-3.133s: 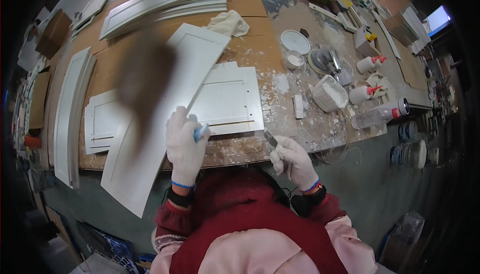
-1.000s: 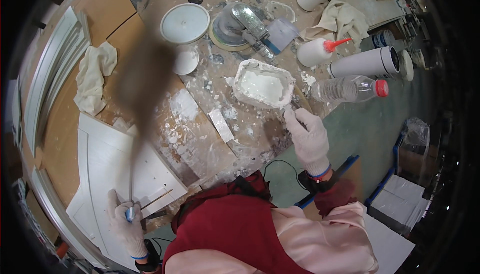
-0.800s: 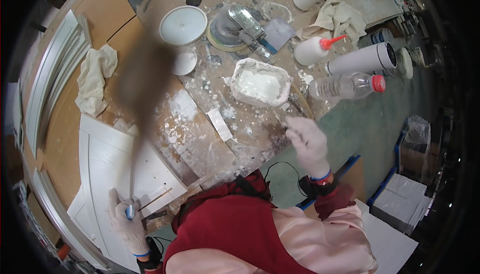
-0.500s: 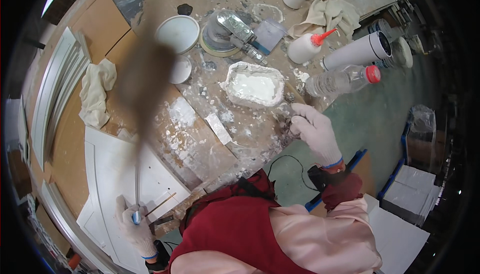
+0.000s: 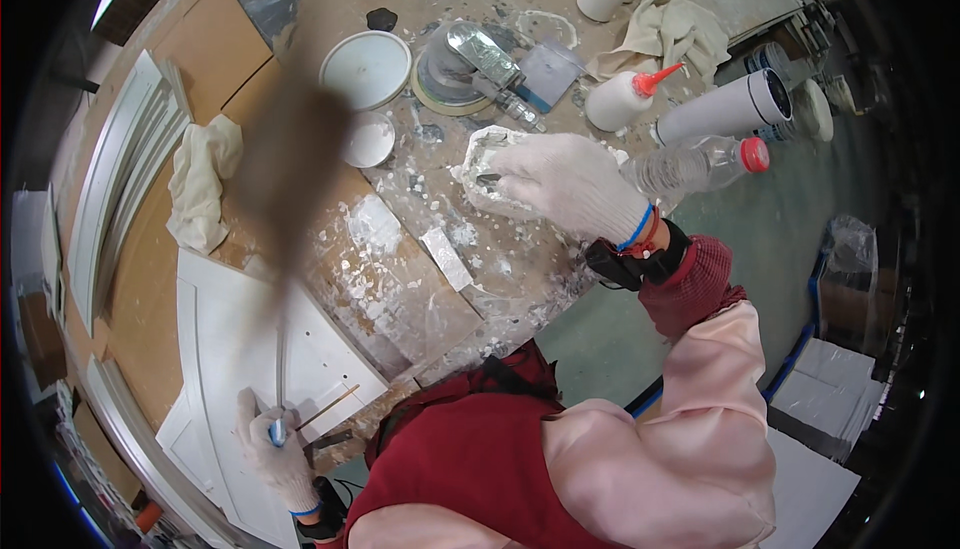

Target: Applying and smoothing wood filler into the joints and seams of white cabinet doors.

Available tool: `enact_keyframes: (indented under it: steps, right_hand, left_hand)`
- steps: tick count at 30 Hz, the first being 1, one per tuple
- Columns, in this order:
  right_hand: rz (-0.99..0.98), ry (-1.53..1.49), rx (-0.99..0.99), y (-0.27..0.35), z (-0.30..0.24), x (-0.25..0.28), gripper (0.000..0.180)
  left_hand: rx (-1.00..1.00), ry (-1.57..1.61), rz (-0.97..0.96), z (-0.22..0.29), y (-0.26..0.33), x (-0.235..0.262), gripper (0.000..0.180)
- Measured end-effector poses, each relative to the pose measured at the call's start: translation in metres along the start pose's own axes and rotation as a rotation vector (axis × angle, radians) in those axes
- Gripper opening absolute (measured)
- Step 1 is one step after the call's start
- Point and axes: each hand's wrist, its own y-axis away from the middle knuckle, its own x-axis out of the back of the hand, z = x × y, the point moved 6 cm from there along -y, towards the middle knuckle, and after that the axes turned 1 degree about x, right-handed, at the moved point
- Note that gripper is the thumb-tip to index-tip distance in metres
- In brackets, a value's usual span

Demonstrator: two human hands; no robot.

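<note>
My right hand, in a white knit glove, reaches over a rough-rimmed tub of white paste. Its fingers are bent down into the tub, and a small greyish, shiny piece shows by their tips; the grip itself is mostly hidden. At the lower left, my gloved left hand is closed round a small blue-and-white thing, its kind unclear. That hand rests at the edge of a flat white panel. Beside it on the panel lies a thin brown stick.
A sander, a round white lid and a glue bottle stand at the back. Right of the tub lie a clear plastic bottle and a white flask. Crumpled cloth lies left; a brown blur hides part of the view.
My right hand has moved up and left, from the table's right edge to over the tub, covering much of the paste. My left hand has stayed nearly where it was, still closed.
</note>
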Motion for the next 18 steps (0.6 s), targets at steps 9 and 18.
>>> enact_keyframes:
  steps: [9, 18]
  right_hand:
    - [-0.127, -0.316, -0.158, -0.015, 0.014, 0.002, 0.026]
    - [-0.148, -0.495, -0.341, -0.006, 0.035, 0.005, 0.027]
  left_hand:
    - [-0.008, -0.060, -0.024, 0.004, -0.002, 0.000, 0.017]
    - [0.021, -0.036, -0.015, 0.007, -0.003, 0.001, 0.015]
